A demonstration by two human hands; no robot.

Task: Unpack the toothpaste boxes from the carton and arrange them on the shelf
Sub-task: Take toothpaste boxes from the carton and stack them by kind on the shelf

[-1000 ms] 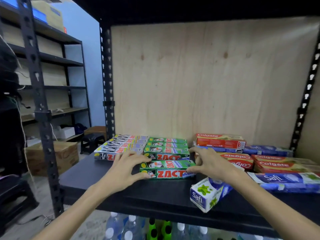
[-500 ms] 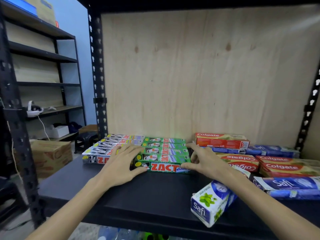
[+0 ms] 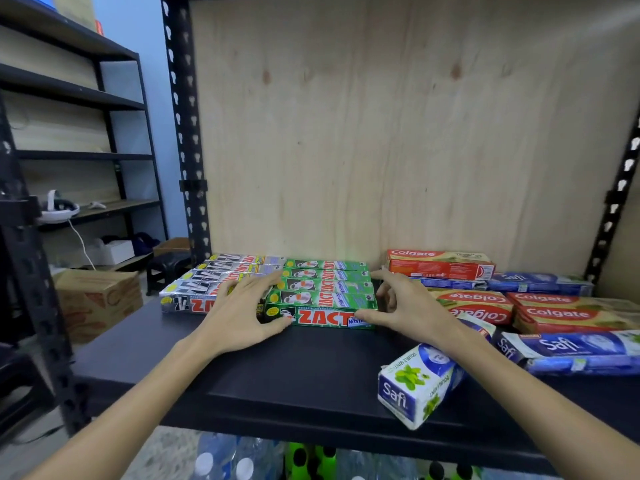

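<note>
Several green Zact toothpaste boxes (image 3: pixel 322 299) lie in a row on the black shelf (image 3: pixel 263 382), next to several silver Zact boxes (image 3: pixel 194 292) on their left. My left hand (image 3: pixel 239 313) rests over the seam between the two groups, thumb against the front green box. My right hand (image 3: pixel 401 306) presses the right end of the green row, fingers spread. Red Colgate boxes (image 3: pixel 440 268) and blue Safi boxes (image 3: pixel 568 348) lie to the right. One Safi box (image 3: pixel 415 382) sticks out toward the shelf's front edge.
A plywood back panel (image 3: pixel 398 133) closes the shelf. Black perforated uprights (image 3: pixel 183 133) frame it. A brown carton (image 3: pixel 100 299) stands on the floor at left beside another rack (image 3: pixel 69 98). Bottles (image 3: pixel 242 459) stand below the shelf.
Both hands have pushed the front green Zact boxes back against the others, so the green row now sits flush with the silver boxes. The camera has moved closer.
</note>
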